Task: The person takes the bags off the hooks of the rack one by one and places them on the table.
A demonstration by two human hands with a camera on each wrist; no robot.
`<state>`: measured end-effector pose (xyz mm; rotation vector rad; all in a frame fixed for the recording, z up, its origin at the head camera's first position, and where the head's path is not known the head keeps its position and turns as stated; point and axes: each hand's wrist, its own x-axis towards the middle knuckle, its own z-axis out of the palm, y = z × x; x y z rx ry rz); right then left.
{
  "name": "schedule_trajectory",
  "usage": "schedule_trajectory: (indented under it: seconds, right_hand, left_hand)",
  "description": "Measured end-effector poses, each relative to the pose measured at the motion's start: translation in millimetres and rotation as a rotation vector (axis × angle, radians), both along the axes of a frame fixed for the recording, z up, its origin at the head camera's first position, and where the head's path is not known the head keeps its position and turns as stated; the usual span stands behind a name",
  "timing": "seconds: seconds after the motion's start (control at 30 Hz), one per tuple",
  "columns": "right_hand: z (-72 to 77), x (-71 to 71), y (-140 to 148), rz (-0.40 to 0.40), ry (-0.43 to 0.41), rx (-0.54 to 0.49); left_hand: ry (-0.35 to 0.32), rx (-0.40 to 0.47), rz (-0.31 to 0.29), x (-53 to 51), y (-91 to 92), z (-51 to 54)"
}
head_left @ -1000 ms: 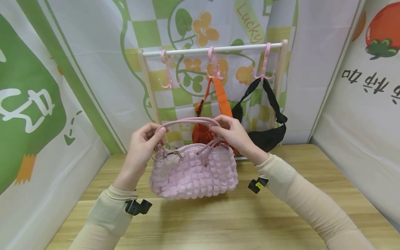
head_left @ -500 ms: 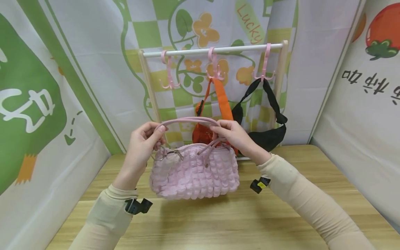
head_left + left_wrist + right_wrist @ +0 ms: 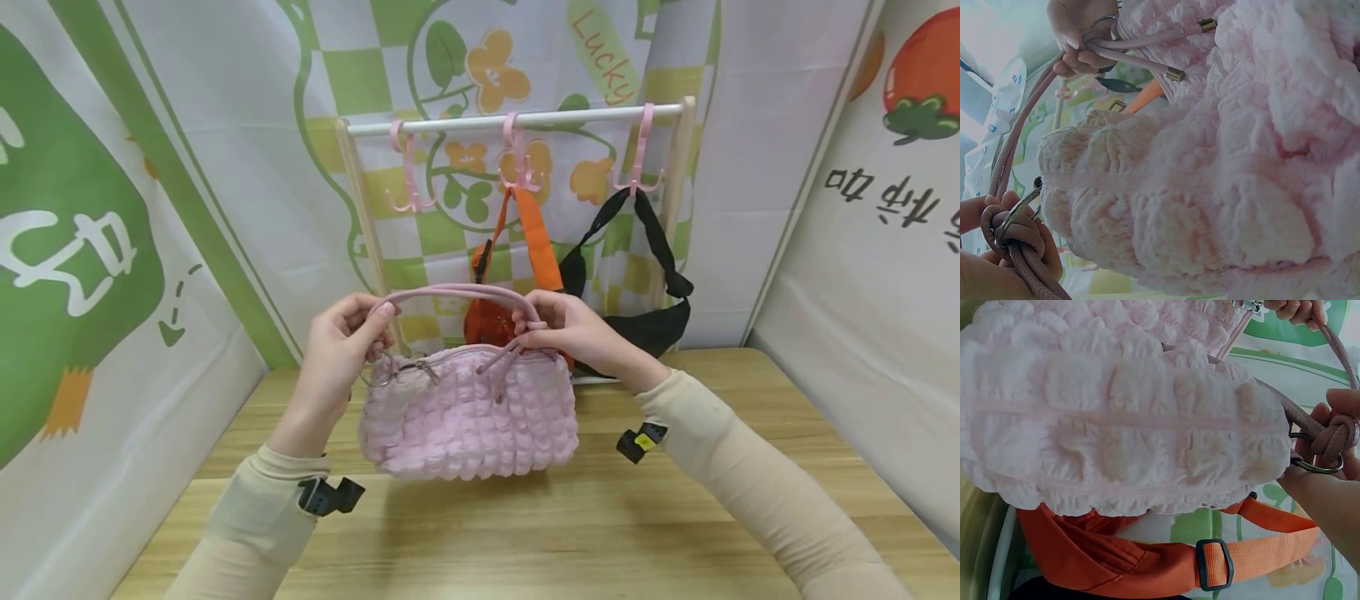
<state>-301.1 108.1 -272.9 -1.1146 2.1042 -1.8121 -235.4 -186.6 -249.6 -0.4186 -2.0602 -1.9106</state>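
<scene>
Pink, puckered fabric: one handbag (image 3: 468, 417), central in the head view, before the rack rail (image 3: 457, 124). Handle (image 3: 457, 289): two straps in one raised arch. Left hand (image 3: 337, 342): thumb and finger closed on its left end. Right hand (image 3: 573, 333): fingers closed around its right end, no wide gap. Sound practice, as judged: equal height at both grips, straps paired, arch spread, body level. Hidden: most of the orange bag (image 3: 482, 323), behind; part of the black bag (image 3: 648, 329), behind the right hand. Uncertain: whether the handbag's base touches the table (image 3: 480, 542).

Left wrist view: left knot (image 3: 1027, 237) with metal ring, in the near grip; two metal-tipped cords (image 3: 1147, 41) below the far hand. Advisable: cords loose, clear of the fingers. Dim light; near hand cut by the frame; handbag cropped at right.

Right wrist view: right knot (image 3: 1335, 437) in the near fingers, second ring beside it; orange strap with black buckle (image 3: 1202, 565) close below the handbag. Advisable: clearance there, lest the two snag. Near fingertips partly masked by the knot; handbag cut at left; black item at the lower edge, barely legible.
</scene>
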Motion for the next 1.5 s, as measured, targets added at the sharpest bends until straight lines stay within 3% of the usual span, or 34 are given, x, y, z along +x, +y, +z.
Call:
schedule_trajectory:
  seconds: [0.27, 0.4, 0.77, 1.0, 1.17, 1.33, 1.5]
  right_hand:
    - [-0.4, 1.2, 8.5, 0.073, -0.007, 0.002]
    - [-1.3, -0.7, 11.1, 0.079, 0.031, 0.015]
    - [-2.8, 0.4, 16.4, -0.135, 0.291, 0.106]
    - [-4.1, 0.2, 19.6, -0.201, 0.340, 0.081]
    - [-4.0, 0.0, 21.8, -0.220, 0.350, 0.084]
    - [2.2, 7.9, 21.5, -0.242, 0.344, 0.108]
    - [13.8, 23.7, 21.4, -0.248, 0.321, 0.121]
  left_hand:
    - [0.000, -0.028, 0.007, 0.2, 0.2, -1.2]
    - [0.003, -0.048, 0.014, 0.4, -0.9, -1.4]
    - [-0.009, -0.076, 0.041, 3.1, -4.9, -3.1]
    - [-0.029, -0.054, 0.007, 5.5, -5.8, -3.3]
    - [-0.017, -0.118, 0.004, 7.2, -7.7, -4.6]
    - [0.033, -0.241, 0.088, 4.9, -9.2, -9.0]
    - [0.143, -0.371, 0.252, 2.4, -6.6, -12.7]
